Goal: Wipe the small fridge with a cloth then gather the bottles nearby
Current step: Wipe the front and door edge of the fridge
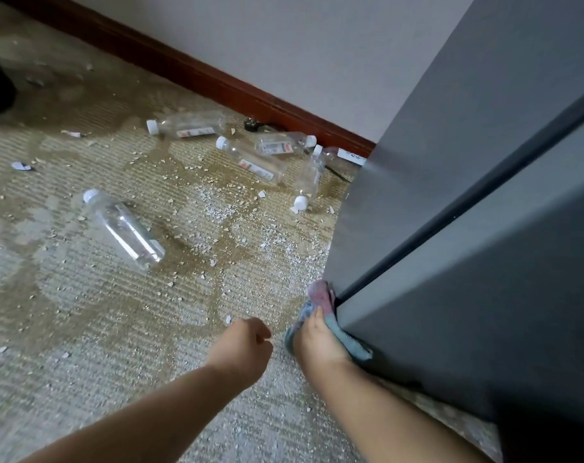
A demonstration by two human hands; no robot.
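Blue-and-pink cloth (pixel 319 300), crumpled, lies lengthwise along the smooth grey fridge (pixel 451 228) at its bottom corner, gripped by the right hand (pixel 317 342). Left hand (pixel 244 345) hovers clenched, empty. Clear white-capped bottles (pixel 250 160) lie flat on ribbed carpet (pixel 83 329), the nearest bottle (pixel 123 228) cap pointing away-left.

I see: fridge (pixel 434 195) smooth, dull grey; cloth (pixel 319 294) soft, fuzzy; bottles (pixel 123 228) clear, shiny plastic; carpet (pixel 83 329) rough, ribbed, woven; skirting board (pixel 217 86) shiny dark-red wood.
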